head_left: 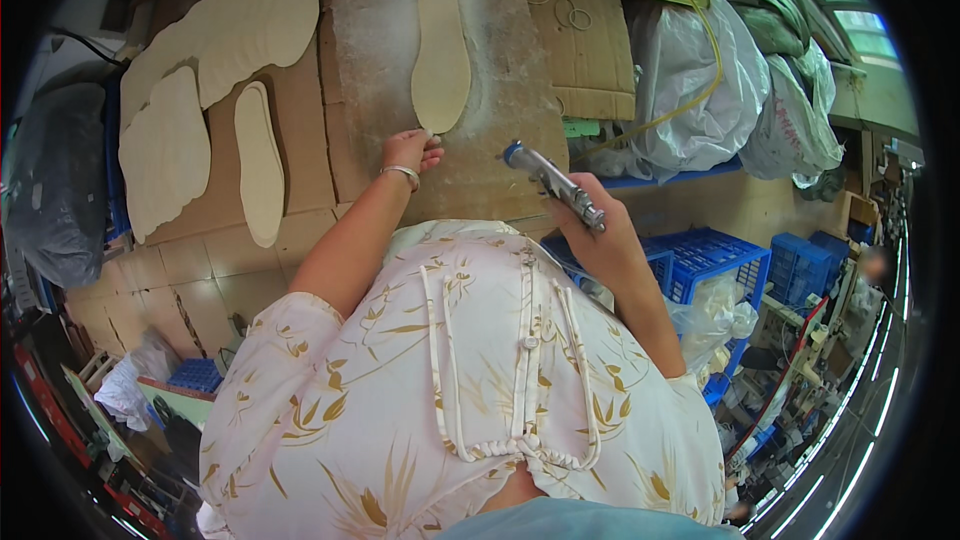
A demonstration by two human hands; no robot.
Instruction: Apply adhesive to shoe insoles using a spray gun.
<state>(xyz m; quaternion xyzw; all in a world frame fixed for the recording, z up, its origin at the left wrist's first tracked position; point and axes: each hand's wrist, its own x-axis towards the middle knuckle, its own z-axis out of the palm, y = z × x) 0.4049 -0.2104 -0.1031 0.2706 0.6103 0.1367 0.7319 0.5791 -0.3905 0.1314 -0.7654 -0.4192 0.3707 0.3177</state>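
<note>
A cream shoe insole (441, 60) lies flat on a cardboard sheet (375, 30) with whitish residue around it. At its near end my left hand (408, 151), a bracelet on the wrist, is closed with the fingertips pinching the edge. My right hand (612, 240) wraps round a metal spray gun (556, 185) with a blue tip, held apart from the insole and to its right. Left of the sheet, a small stack of insoles (260, 162) lies on cardboard, beside overlapping rows of more insoles (235, 25).
Several rubber bands (572, 16) lie on cardboard at the right. A yellow hose (716, 65) runs past white plastic bags (690, 80). Blue crates (715, 258) stand to the right below the table. A dark bag (58, 180) sits at the far left.
</note>
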